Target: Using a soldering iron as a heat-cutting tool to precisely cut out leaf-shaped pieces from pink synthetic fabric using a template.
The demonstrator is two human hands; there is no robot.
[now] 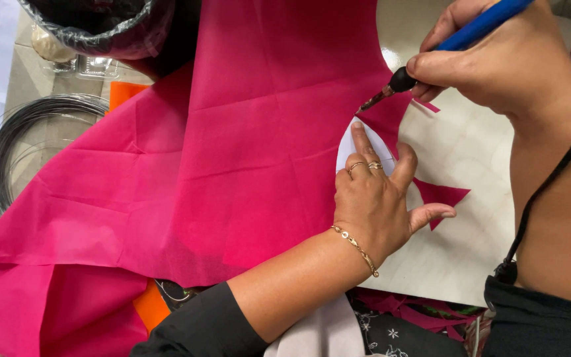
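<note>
Left hand [375,201]: lying flat, fingers spread, pressing the white template [351,145] and pink fabric [232,152] down onto the pale wooden board [470,158] — grasping nothing.
Right hand [497,56]: gripping a blue-handled hot-tip cutting tool [444,49], tip touching the fabric edge just above the left fingertips.
Pink fabric: lying draped over the board and table, creased.
Offcut: a triangular pink scrap [441,197] is resting on the board — beside the left thumb.
Surroundings: a coil of dark wire [31,125] is lying at far left.

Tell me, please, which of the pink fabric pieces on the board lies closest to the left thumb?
The pointed triangular scrap, just right of the left hand, beside its thumb. The thin sliver lies higher up, under the right hand holding the blue-handled tool.
</note>
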